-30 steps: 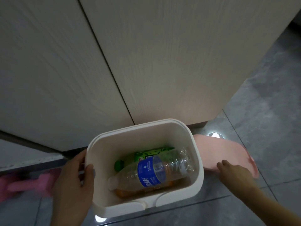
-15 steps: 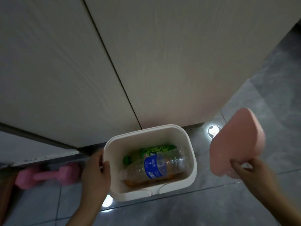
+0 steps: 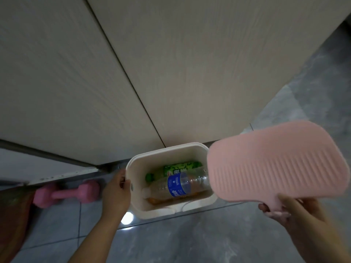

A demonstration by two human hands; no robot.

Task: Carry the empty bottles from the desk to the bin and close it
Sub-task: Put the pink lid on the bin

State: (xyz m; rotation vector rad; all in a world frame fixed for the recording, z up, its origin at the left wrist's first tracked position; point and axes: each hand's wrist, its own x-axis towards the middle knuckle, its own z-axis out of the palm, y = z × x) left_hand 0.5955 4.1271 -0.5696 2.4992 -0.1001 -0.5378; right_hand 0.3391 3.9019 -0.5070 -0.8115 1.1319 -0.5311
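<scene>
My left hand (image 3: 117, 190) grips left rim of white rectangular plastic bin (image 3: 167, 210) on grey tiled floor (image 3: 190, 242), steadying it. My right hand (image 3: 290, 210) pinches tab of ribbed pink silicone lid (image 3: 275, 166). Change: lid, a second ago flat on floor right of bin, now raised and tilted above bin's right edge. Clear blue-labelled plastic bottle (image 3: 180, 186) and green-labelled bottle (image 3: 176, 168) lie inside bin. Judgement: carrying done; lid needs lowering, aligning, pressing onto rim. Pink dumbbell (image 3: 66, 193) lies left.
</scene>
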